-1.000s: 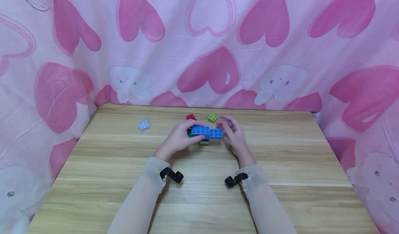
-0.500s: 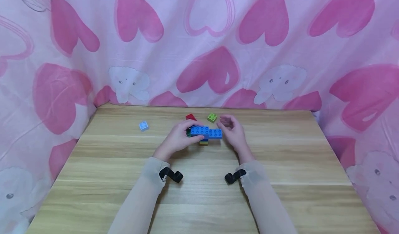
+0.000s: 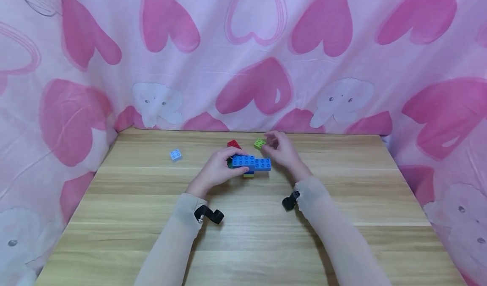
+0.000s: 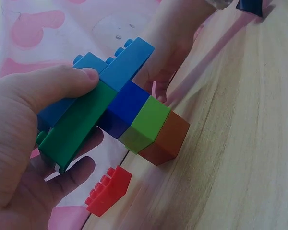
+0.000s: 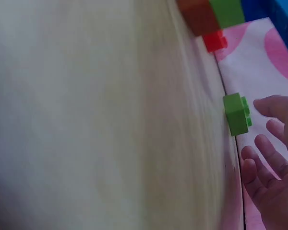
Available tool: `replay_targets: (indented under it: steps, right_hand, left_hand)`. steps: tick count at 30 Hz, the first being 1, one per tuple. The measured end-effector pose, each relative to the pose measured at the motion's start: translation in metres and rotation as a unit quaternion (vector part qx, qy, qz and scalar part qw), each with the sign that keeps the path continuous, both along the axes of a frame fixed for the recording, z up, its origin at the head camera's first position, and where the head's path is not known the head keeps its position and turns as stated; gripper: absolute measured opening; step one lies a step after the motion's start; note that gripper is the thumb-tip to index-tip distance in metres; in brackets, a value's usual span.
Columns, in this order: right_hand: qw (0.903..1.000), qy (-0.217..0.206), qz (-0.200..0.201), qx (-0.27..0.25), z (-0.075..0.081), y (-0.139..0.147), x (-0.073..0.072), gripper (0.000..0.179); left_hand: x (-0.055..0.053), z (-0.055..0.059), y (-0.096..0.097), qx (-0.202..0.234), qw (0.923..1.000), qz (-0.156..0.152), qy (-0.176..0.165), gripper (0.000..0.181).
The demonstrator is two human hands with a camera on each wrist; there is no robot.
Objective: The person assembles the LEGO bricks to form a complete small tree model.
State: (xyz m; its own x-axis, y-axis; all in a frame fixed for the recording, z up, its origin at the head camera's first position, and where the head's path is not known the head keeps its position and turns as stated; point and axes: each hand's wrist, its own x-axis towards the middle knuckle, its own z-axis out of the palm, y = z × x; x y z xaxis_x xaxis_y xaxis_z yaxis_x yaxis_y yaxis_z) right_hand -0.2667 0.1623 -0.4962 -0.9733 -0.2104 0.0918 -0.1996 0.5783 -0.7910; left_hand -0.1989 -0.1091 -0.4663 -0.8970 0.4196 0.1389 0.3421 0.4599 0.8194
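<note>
Notably, the small lime brick [image 3: 259,144] lies just beyond the fingertips of the right hand [image 3: 283,151], on their left, close to the far edge of the worktop [image 3: 243,243] and a little left of that edge's middle. The right hand is clearly the nearer one; its fingers are loosely bent and apart, holding nothing, and the right wrist view shows a narrow gap between the nearest fingertip and the brick's studs. Square from above, two studs by two, the brick has no long axis, though it sits slightly askew to the far edge. The left hand [image 3: 220,165] grips a built block piece [image 3: 243,161], thumb on the near side, its blue top running left to right, parallel to the far edge; whether its brown foot touches the worktop I cannot tell. A red brick [image 3: 233,144] lies behind that piece near the far edge, and a pale blue brick [image 3: 175,155] sits well apart, towards the far left corner. No brand, label or writing is legible on the bricks, and the cloth [image 3: 205,78] behind shows only printed hearts and animals.
</note>
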Motion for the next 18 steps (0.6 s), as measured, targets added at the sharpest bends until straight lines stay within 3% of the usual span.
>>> replay_targets:
  steps: [7, 18]
  right_hand:
    - [0.9984, 0.002, 0.029, 0.048, 0.002, 0.002, -0.014, 0.060]
    - [0.9961, -0.026, 0.058, 0.060, -0.003, 0.002, -0.022, 0.062]
  left_hand:
    - [0.000, 0.000, -0.001, -0.002, 1.0000, -0.003, -0.001, 0.042]
    - [0.001, 0.002, -0.002, 0.001, 0.9999, 0.000, -0.014, 0.042]
